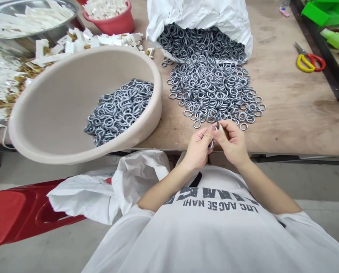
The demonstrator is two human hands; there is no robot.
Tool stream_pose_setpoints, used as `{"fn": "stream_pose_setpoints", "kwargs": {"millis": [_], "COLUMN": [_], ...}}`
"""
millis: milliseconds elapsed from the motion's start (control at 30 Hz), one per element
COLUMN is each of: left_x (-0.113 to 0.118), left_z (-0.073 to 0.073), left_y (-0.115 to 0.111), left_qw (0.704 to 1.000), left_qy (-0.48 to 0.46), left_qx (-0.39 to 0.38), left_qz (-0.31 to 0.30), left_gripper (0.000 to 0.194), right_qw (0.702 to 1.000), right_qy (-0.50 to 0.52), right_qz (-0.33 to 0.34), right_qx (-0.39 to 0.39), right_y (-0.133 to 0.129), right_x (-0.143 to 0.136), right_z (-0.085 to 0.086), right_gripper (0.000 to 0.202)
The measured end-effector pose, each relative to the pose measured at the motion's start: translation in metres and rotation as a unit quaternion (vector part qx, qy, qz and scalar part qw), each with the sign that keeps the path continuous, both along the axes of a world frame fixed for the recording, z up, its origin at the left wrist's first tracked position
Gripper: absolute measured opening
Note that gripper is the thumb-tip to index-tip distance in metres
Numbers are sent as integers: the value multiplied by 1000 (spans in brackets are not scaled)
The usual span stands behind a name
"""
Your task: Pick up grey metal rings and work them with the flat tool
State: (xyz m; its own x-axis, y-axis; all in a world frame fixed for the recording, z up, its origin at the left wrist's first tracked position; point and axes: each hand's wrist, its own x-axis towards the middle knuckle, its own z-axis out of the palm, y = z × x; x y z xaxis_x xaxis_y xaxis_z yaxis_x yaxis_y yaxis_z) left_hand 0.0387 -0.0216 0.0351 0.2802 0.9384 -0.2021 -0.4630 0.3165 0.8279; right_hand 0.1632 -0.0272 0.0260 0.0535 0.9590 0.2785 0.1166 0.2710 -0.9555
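At the table's front edge, my left hand [198, 147] is closed on a grey ring [211, 144], seen partly between the fingers. Right beside it, my right hand [232, 141] is closed around a small tool with a dark tip and a pale beige body [221, 129]; its kind is hard to make out. The two hands touch at the fingertips, over the ring. Just beyond them spreads a pile of grey rings [212, 87], spilling from the mouth of a white sack [197, 13]. More grey rings [120, 113] lie inside a large beige basin [85, 151] on the left.
Yellow-and-red-handled scissors [310, 62] lie on the right, near a dark bar [323, 49] and a green bin [327, 13]. White pieces surround a metal bowl [52, 32] and red tub [112, 24] at the back left. Below stands a red stool [7, 216] beside a white bag [101, 193].
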Motion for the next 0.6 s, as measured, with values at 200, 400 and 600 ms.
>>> {"fn": "stream_pose_setpoints", "kwargs": {"millis": [200, 400, 600], "left_x": [-6, -8, -9], "left_z": [4, 9, 9], "left_y": [-1, -4, -5], "left_qw": [999, 998, 998], "left_qy": [-25, -37, -34], "left_qx": [-20, -43, -43], "left_qz": [-13, -15, -22], "left_gripper": [46, 48, 51], "right_qw": [987, 943, 945], "right_qy": [-139, -304, -302], "right_qz": [-26, -8, -7], "right_qx": [70, 136, 128], "right_y": [-7, -21, -24], "right_x": [9, 12, 9], "right_z": [13, 22, 23], "right_gripper": [26, 32, 32]}}
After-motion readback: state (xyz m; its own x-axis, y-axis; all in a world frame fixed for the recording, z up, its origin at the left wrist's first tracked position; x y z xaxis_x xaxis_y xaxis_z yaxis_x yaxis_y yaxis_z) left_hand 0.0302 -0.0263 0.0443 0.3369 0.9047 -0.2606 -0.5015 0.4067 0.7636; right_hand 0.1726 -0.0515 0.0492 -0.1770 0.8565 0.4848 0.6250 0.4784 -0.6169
